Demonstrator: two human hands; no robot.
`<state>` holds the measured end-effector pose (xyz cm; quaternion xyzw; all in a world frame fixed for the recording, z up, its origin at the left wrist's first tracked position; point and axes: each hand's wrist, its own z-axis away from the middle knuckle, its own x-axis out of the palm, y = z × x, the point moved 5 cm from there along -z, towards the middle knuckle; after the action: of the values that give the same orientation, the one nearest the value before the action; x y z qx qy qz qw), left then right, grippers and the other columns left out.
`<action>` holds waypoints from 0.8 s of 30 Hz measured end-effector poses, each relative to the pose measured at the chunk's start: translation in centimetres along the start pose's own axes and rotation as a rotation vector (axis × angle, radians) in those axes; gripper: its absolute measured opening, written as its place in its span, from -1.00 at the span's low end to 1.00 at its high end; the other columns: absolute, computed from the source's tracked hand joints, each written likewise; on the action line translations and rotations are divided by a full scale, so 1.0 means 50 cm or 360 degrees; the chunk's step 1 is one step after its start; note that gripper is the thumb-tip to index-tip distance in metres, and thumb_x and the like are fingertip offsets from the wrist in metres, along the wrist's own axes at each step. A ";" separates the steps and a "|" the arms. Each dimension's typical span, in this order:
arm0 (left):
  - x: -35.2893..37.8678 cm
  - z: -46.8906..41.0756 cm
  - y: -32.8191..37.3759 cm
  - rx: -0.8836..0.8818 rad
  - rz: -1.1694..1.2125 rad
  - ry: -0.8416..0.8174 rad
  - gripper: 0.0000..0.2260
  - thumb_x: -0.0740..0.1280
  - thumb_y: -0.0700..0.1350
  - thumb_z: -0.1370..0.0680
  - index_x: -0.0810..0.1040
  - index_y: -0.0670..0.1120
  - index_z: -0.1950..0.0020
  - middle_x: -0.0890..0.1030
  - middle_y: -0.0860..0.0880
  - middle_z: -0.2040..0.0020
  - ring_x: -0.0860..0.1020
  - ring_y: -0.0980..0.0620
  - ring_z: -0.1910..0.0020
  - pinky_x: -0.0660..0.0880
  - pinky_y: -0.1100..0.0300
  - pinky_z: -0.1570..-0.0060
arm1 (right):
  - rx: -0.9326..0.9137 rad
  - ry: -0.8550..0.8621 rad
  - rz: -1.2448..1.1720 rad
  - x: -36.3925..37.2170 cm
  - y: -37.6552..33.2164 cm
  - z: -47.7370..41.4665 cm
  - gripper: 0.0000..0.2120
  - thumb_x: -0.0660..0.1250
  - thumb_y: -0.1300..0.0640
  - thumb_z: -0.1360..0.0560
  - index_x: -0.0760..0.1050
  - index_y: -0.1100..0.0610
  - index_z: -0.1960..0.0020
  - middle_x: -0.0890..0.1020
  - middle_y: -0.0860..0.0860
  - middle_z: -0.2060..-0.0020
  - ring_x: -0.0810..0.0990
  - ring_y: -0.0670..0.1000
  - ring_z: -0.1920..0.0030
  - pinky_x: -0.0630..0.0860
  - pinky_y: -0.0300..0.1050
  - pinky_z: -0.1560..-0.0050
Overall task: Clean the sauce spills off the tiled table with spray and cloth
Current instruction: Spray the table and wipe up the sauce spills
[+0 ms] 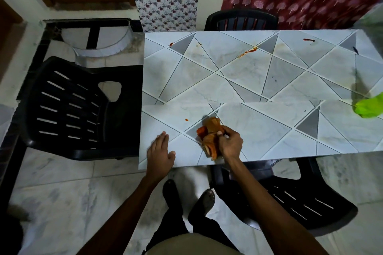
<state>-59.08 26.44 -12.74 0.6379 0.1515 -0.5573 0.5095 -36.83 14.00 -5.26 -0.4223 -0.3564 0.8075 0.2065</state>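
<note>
In the head view, the right hand (pixel 230 143) has its fingers curled tight round a crumpled orange cloth (pixel 210 136), stained red, and presses it onto the grey-white tiled table (pixel 259 126) just inside the near edge. The left hand (pixel 161 151) lies flat with straight fingers near the table's near left corner. A small red sauce spot (pixel 186 119) sits just left of the cloth, an orange sauce streak (pixel 247 51) and a red smear (pixel 309 40) lie toward the far edge, and a blurred bright green thing (pixel 371 107) rests at the right edge.
</note>
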 end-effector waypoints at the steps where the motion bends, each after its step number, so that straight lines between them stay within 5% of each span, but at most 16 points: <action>1: -0.004 -0.003 -0.004 -0.0015 0.0035 -0.0004 -0.42 0.25 -0.03 -0.46 0.39 -0.18 -0.47 0.35 -0.12 -0.51 0.31 -0.16 -0.48 0.27 -0.13 -0.40 | -0.0002 0.0009 -0.0035 -0.008 -0.005 -0.003 -0.72 0.35 0.20 -0.54 0.66 0.02 -0.21 0.73 0.10 -0.06 0.65 0.16 -0.12 0.47 -0.14 -0.14; 4: -0.019 -0.012 -0.011 -0.0061 0.0187 -0.0034 -0.46 0.21 0.00 -0.47 0.44 -0.12 -0.44 0.37 -0.05 -0.49 0.30 -0.11 -0.46 0.22 -0.06 -0.41 | 0.0060 -0.0031 -0.0234 -0.022 -0.029 -0.006 -0.76 0.33 0.23 -0.51 0.70 0.02 -0.08 0.74 0.03 0.03 0.68 0.11 -0.06 0.59 -0.05 -0.15; 8: -0.052 -0.034 -0.031 -0.0117 0.0652 -0.0077 -0.66 0.33 -0.19 -0.56 0.52 -0.16 -0.34 0.53 -0.10 -0.31 0.50 0.04 -0.24 0.34 0.26 -0.27 | 0.0249 -0.0329 -0.0707 0.015 -0.089 0.017 -0.76 0.21 0.32 -0.57 0.63 0.14 -0.04 0.70 0.10 0.08 0.67 0.11 0.12 0.58 -0.14 0.20; 12: -0.104 -0.031 -0.070 -0.0285 0.1037 -0.0015 -0.81 0.35 -0.21 -0.58 0.61 -0.09 -0.18 0.65 0.00 -0.09 0.61 0.05 -0.09 0.53 0.17 -0.15 | 0.0467 -0.0679 -0.1048 0.093 -0.147 0.059 -0.79 0.14 0.26 -0.63 0.55 0.15 -0.02 0.69 0.11 0.15 0.66 0.09 0.20 0.61 -0.08 0.20; 15: -0.153 0.002 -0.094 -0.0398 0.1189 0.0083 -0.86 0.36 -0.15 -0.57 0.63 -0.03 -0.11 0.68 0.01 -0.01 0.62 0.05 -0.04 0.48 0.34 -0.03 | 0.0499 -0.0863 -0.1014 0.164 -0.175 0.082 -0.80 0.14 0.24 -0.64 0.53 0.13 0.01 0.66 0.12 0.14 0.64 0.10 0.16 0.57 0.00 0.06; 18: -0.202 0.045 -0.126 -0.0404 0.1316 0.0210 -0.82 0.34 -0.04 -0.52 0.63 0.02 -0.09 0.68 0.03 0.00 0.64 0.06 0.00 0.52 0.25 -0.04 | 0.0487 -0.1109 -0.0964 0.247 -0.209 0.119 -0.81 0.14 0.22 -0.65 0.54 0.15 -0.04 0.65 0.16 0.07 0.63 0.13 0.11 0.57 0.04 -0.04; 21: -0.260 0.113 -0.185 -0.0561 0.1317 0.0419 -0.86 0.33 -0.17 -0.60 0.62 -0.06 -0.13 0.68 0.04 0.03 0.62 0.26 0.07 0.47 0.38 0.04 | 0.0472 -0.1341 -0.0763 0.349 -0.248 0.184 -0.82 0.15 0.20 -0.65 0.52 0.17 -0.13 0.63 0.17 0.06 0.62 0.12 0.12 0.55 0.02 -0.04; 24: -0.322 0.180 -0.271 -0.0711 0.1301 0.0707 -0.89 0.33 -0.04 -0.60 0.61 0.11 -0.08 0.68 0.10 0.07 0.63 0.20 0.06 0.51 0.27 0.02 | 0.0379 -0.1540 -0.0582 0.462 -0.287 0.262 -0.81 0.13 0.21 -0.67 0.51 0.16 -0.16 0.64 0.14 0.09 0.61 0.11 0.10 0.55 0.00 -0.02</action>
<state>-79.74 31.00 -4.07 0.6237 0.1096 -0.1177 0.7650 -60.11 32.86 -1.76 0.0938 -0.3846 0.8957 0.2023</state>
